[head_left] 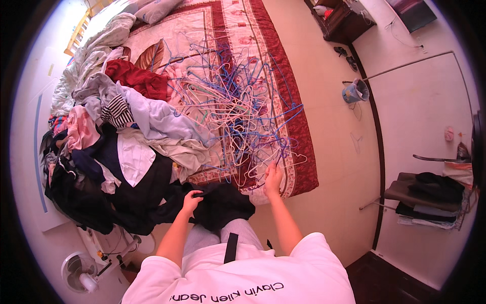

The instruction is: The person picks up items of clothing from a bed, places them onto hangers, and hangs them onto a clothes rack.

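My left hand [191, 202] is closed on the edge of a black garment [228, 206], which drapes over my lap at the bed's near edge. My right hand [273, 179] is closed at the near side of a tangled heap of blue, white and pink hangers [230, 96]. A purple-blue hanger [284, 149] reaches up from its fingertips; the exact grip on it is small and partly hidden. To the left lies a big mound of clothes, with a dark red garment [134, 78], a pale lavender one [159, 117] and a white piece [135, 157] on it.
The bed has a red and cream patterned cover [302, 167]. A blue bin [355, 91] stands by the right wall, near a chair [422, 191] stacked with folded clothes. A white fan-like appliance [80, 272] is at the lower left. Dark shoes [346, 58] lie farther back.
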The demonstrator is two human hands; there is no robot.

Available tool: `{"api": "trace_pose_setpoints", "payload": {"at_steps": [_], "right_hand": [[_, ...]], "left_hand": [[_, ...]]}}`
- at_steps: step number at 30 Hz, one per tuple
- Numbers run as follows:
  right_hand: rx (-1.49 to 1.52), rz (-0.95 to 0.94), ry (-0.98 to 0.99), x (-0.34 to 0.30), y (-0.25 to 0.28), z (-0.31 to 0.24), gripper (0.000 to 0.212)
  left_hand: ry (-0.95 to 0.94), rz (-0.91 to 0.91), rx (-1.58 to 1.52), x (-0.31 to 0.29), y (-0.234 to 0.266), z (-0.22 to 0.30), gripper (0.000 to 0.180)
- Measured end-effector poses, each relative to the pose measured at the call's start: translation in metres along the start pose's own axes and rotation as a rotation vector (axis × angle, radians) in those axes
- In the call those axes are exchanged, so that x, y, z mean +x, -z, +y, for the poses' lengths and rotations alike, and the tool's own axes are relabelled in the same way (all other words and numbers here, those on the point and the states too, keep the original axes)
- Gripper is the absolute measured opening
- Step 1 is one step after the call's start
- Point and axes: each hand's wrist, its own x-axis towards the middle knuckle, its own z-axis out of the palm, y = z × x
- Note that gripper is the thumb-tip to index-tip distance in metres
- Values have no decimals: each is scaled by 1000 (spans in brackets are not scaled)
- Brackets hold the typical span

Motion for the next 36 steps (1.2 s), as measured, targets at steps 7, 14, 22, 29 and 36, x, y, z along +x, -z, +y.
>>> {"api": "trace_pose_setpoints", "payload": {"at_steps": [7,14,22,29,36], "right_hand": [[329,-79,64,-51,-21,-52,46],[19,-352,197,-134,-46,-99,55],[-119,-281,381,-207,-40,-114,48],[-200,-329,663,-220,-58,-146,47],[-52,-281,638,-220,-76,-180,48]], "left_hand": [[-35,-54,4,-19,29,-8,30],[15,-166,-112,-57,61,-24,35],[21,-279,-171,-96,75,-16,34],[-46,-333,-165,-110,77,-24,36],[-105,-408,-344,-135,80,-10,26]]}}
